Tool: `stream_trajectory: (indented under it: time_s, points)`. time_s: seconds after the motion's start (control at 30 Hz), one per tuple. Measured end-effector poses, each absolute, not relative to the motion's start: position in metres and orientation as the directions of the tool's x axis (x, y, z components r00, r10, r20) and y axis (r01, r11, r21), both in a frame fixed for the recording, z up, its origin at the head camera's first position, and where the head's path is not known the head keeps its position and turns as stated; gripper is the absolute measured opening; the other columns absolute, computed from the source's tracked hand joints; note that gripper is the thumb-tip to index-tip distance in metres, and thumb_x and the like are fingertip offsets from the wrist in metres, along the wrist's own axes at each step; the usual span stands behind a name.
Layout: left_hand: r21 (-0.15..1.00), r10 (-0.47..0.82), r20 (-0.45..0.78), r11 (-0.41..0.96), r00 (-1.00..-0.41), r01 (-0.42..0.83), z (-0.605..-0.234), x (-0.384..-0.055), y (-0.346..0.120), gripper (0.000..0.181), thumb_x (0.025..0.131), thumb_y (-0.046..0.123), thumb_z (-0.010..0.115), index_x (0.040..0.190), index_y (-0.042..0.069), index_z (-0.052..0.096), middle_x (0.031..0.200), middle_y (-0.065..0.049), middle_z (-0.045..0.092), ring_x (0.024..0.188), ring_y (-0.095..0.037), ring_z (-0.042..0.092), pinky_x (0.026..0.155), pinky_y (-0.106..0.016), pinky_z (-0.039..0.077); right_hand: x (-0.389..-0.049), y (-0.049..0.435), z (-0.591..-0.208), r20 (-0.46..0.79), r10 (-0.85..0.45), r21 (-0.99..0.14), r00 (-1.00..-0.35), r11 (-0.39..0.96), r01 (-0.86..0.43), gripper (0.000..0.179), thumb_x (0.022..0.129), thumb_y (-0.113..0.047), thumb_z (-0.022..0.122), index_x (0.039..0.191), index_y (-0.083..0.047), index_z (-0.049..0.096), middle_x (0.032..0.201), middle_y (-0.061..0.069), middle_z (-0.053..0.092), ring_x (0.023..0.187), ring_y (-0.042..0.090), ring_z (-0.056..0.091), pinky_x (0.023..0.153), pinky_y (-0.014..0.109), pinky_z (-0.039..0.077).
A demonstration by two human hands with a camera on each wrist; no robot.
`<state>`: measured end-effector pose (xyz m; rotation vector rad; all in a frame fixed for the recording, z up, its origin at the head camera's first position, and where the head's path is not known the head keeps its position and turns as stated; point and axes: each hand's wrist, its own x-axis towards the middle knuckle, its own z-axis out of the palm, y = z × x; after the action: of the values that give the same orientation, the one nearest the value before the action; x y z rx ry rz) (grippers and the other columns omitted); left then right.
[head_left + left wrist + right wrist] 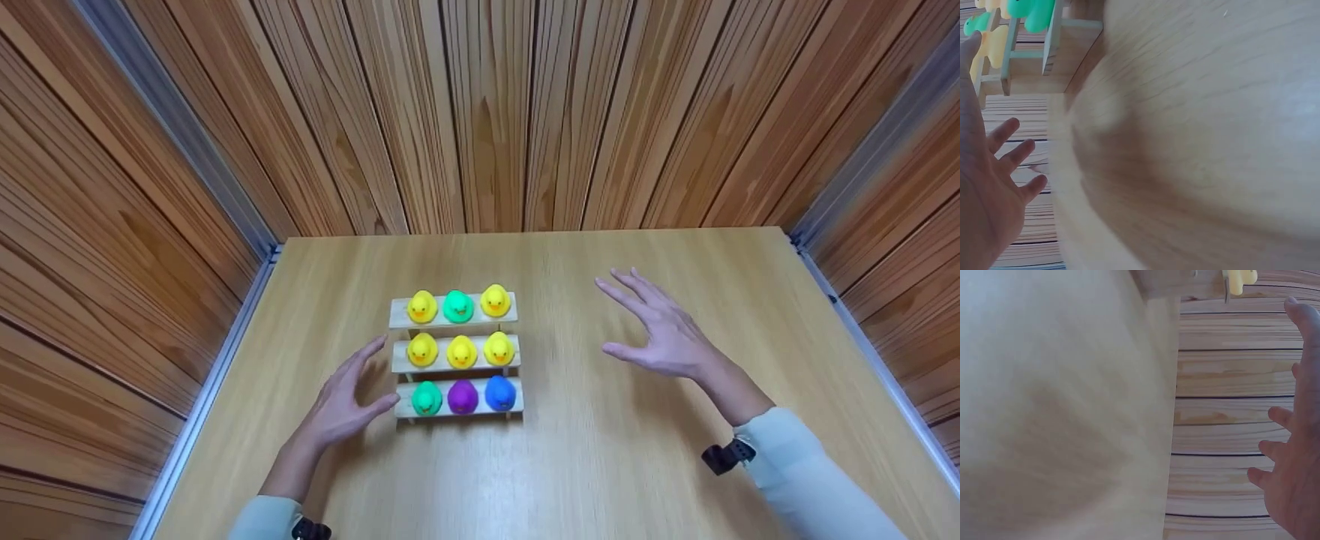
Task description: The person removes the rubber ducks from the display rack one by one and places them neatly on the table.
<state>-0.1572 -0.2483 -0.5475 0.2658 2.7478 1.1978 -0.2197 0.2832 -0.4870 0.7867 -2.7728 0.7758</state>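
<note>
A three-tier wooden rack [405,366] stands left of the table's middle with rubber ducks on every step. The top step bears a yellow duck [422,307], a green duck [458,307] and another yellow one. Three yellow ducks [461,352] sit on the middle step. Along the bottom step are a green duck [427,398], a purple duck [463,397] and a blue duck [500,394]. My left hand [343,401] is held just left of the rack, fingers spread and holding nothing. Well to the right, my right hand [664,334] hovers above the table, fingers extended, nothing in it.
The light wooden table [570,465] meets a plank wall [487,112] at the back. Plank walls with metal edge strips [202,375] close off the left and right sides. A black device [729,456] is strapped at the right wrist.
</note>
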Motion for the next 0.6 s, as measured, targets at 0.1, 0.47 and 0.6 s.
stream_trajectory:
  time_s: [0.1, 0.47, 0.6]
  points:
    - [0.783, 0.216, -0.044, 0.614, -0.975, 0.101, -0.551, -0.157, -0.246, 0.098, 0.099, 0.05, 0.08, 0.179, 0.035, 0.026, 0.19, -0.002, 0.029, 0.177, -0.043, 0.025, 0.137, -0.08, 0.02, -0.219, 0.278, -0.486, 0.281, -0.441, -0.498, -0.853, 0.692, -0.522, 0.094, 0.095, -0.039, 0.085, 0.176, -0.029, 0.04, 0.183, 0.018, 0.038, 0.172, 0.056, 0.027, 0.122, 0.093, 0.03]
    - [0.849, 0.24, -0.003, 0.514, -0.971, 0.125, -0.564, -0.156, -0.239, 0.096, 0.098, 0.043, 0.086, 0.177, 0.031, 0.032, 0.182, -0.007, 0.044, 0.174, -0.043, 0.033, 0.136, -0.081, 0.021, -0.219, 0.259, -0.486, 0.32, -0.419, -0.668, -0.85, 0.537, -0.516, 0.092, 0.096, -0.023, 0.085, 0.176, -0.022, 0.04, 0.178, 0.018, 0.044, 0.165, 0.05, 0.042, 0.125, 0.086, 0.035]
    - [0.868, 0.234, -0.03, 0.488, -0.972, 0.091, -0.57, -0.155, -0.236, 0.097, 0.098, 0.043, 0.086, 0.177, 0.035, 0.03, 0.183, -0.009, 0.041, 0.174, -0.043, 0.034, 0.138, -0.077, 0.023, -0.219, 0.253, -0.489, 0.318, -0.402, -0.705, -0.858, 0.505, -0.498, 0.091, 0.097, -0.019, 0.083, 0.177, -0.02, 0.039, 0.178, 0.017, 0.045, 0.166, 0.05, 0.041, 0.127, 0.086, 0.032]
